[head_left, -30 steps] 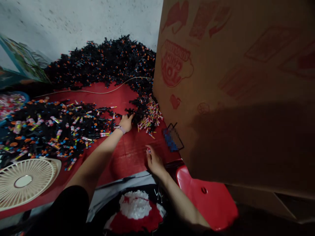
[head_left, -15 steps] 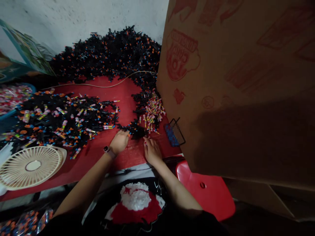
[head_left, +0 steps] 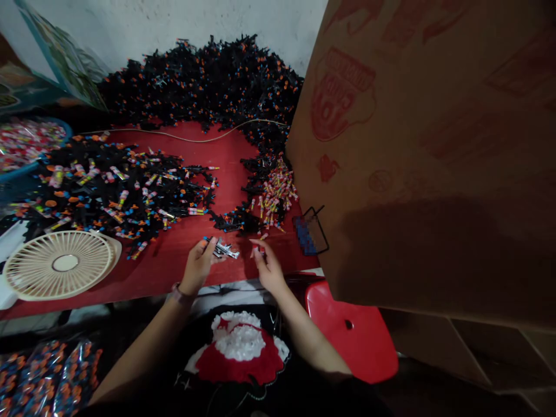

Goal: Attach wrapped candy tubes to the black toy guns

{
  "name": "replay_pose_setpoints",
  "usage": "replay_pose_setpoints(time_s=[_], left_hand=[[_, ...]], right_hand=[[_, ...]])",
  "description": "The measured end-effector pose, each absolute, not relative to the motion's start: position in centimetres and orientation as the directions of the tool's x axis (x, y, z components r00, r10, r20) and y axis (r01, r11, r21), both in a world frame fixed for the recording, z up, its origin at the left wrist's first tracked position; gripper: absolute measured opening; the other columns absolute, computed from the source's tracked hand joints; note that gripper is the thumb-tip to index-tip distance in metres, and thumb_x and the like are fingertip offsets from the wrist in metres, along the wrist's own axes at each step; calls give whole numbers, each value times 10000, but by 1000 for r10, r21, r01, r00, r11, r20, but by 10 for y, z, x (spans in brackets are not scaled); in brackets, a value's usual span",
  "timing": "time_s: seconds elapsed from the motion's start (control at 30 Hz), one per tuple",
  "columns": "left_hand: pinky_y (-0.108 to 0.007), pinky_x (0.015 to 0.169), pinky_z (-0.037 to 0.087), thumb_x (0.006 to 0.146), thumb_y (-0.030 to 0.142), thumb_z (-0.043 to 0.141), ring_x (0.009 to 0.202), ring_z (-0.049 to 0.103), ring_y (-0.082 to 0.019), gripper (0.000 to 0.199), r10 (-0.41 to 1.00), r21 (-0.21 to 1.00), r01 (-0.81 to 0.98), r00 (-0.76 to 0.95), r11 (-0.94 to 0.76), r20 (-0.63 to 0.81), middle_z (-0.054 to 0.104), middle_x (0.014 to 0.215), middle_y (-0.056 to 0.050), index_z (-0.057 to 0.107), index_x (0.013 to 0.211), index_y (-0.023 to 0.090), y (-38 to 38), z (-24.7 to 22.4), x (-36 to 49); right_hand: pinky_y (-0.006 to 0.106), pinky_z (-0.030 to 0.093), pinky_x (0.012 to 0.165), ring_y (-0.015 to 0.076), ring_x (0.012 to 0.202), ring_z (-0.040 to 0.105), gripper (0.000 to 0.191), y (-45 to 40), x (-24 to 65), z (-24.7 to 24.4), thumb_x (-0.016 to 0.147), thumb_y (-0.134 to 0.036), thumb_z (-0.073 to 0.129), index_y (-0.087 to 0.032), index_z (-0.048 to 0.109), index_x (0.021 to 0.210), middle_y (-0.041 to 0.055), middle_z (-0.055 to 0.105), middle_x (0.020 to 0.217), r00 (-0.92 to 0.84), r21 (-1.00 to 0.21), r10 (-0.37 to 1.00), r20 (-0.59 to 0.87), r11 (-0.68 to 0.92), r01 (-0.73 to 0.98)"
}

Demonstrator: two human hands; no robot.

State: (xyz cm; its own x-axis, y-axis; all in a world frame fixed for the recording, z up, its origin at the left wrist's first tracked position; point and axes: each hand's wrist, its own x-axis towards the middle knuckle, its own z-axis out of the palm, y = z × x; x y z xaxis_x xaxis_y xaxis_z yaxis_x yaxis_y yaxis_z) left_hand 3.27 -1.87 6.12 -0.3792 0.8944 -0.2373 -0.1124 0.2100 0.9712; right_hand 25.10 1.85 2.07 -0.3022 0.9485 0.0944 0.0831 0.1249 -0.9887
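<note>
My left hand (head_left: 197, 267) is closed on the end of a black and silver toy gun (head_left: 225, 249), which points right, just above the red table (head_left: 182, 255). Facing it, my right hand (head_left: 270, 267) has its thumb and fingers drawn together around something small and reddish, too small to make out. Just beyond my hands lies a small cluster of black toy guns (head_left: 237, 219). A heap of pink and yellow candy tubes (head_left: 278, 188) sits behind my right hand. To the left spreads a pile of black toy guns with candy tubes (head_left: 113, 188).
A large cardboard box (head_left: 417, 174) walls off the right side, above a red stool (head_left: 347, 336). A cream fan grille (head_left: 65, 263) lies at left, near a blue basin (head_left: 26, 168). A cord (head_left: 191, 139) crosses before the big black heap (head_left: 204, 87).
My left hand has picked up a toy gun from the small cluster and drawn it nearer. My right hand has lifted slightly, its fingers now pinched. The view has shifted a little.
</note>
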Motion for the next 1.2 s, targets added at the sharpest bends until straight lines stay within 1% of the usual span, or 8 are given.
replay_pose_setpoints(time_s=[0.1,0.2,0.3,0.4,0.6,0.77,1.03,1.2], left_hand=[[-410,763,707,619,686,982,784,812,-246,702,872,951,-251,-405,182,-274,800,857,-32,701,1024,186,-37,53,52],[-433,847,708,528,557,1059,845,829,-263,715,866,971,-193,-452,139,-214,829,892,-42,718,1035,186,-52,54,62],[-494,945,702,617,523,1033,906,847,-300,553,851,985,-159,-504,72,-144,852,945,-80,732,940,189,-61,69,61],[-537,936,715,687,451,1007,886,853,-314,443,817,991,-129,-574,-21,-57,855,941,-70,734,940,211,-68,93,59],[-451,836,746,754,333,950,820,846,-273,277,823,991,-46,-563,-124,77,834,883,-30,724,891,249,-79,133,64],[-472,834,738,767,355,927,819,830,-281,248,832,990,28,-539,-137,130,813,848,-35,719,862,259,-83,137,62],[-601,1097,656,810,358,917,743,824,-266,220,889,978,81,-408,-191,207,812,759,-18,726,797,250,-86,137,59],[-536,997,704,866,352,903,763,830,-264,236,940,975,1,-264,-224,216,828,788,-58,725,809,210,-86,140,52]], right_hand=[[337,546,943,208,960,667,377,2,235,36,1122,-537,524,-235,631,1320,54,710,1047,-372,-995,924,87,98,10],[325,539,915,202,947,652,391,-6,226,45,1102,-606,541,-235,631,1190,49,702,1037,-393,-999,918,52,52,-11],[309,520,815,187,838,607,458,-9,227,56,1081,-683,551,-237,639,1133,22,662,926,-392,-998,919,40,22,-50],[292,476,714,167,733,545,502,-11,231,73,1060,-724,579,-229,660,1073,0,614,821,-429,-996,903,22,-18,-90],[261,372,586,134,626,451,555,-13,234,101,1022,-763,629,-213,695,1061,-30,534,720,-566,-988,824,-1,-89,-129],[244,316,558,115,606,401,605,-11,240,105,1014,-771,640,-196,757,1161,-27,520,723,-687,-983,726,-36,-150,-107],[243,307,544,106,584,385,629,-5,250,99,928,-770,756,-172,805,1117,-22,543,686,-763,-964,641,-79,-245,-105],[258,252,537,90,548,293,634,-7,248,102,869,-777,810,-144,771,853,-42,458,593,-796,-911,593,-121,-386,-149]])
